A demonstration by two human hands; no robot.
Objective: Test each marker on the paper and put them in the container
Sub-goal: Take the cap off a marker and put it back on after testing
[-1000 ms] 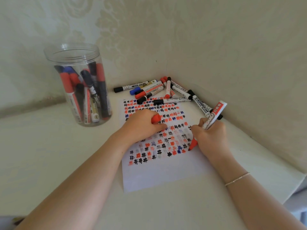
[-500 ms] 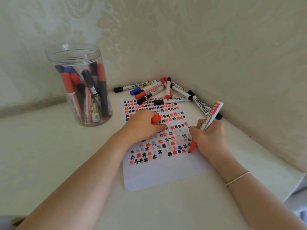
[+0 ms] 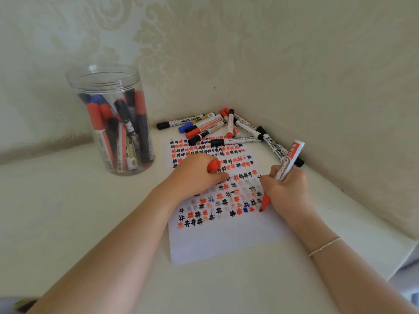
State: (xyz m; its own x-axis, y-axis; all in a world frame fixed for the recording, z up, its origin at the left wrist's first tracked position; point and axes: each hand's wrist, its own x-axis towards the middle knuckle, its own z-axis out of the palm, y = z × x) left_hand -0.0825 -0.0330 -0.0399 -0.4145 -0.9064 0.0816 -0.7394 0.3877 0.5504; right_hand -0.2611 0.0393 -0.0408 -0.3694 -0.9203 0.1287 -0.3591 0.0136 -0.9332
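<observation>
right hand gripped one red marker, tip on paper at its right edge | left hand held one red cap | about ten markers at tabletop's far corner | one container near far-left edge

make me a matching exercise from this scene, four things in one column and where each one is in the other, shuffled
Things:
1. red cap
2. open red marker
3. clear jar
4. loose markers

Places:
A. piled in the corner beyond the paper
B. in the left hand
C. standing left of the paper
D. in the right hand, tip on the paper

Pairs: 1-B, 2-D, 3-C, 4-A
</observation>
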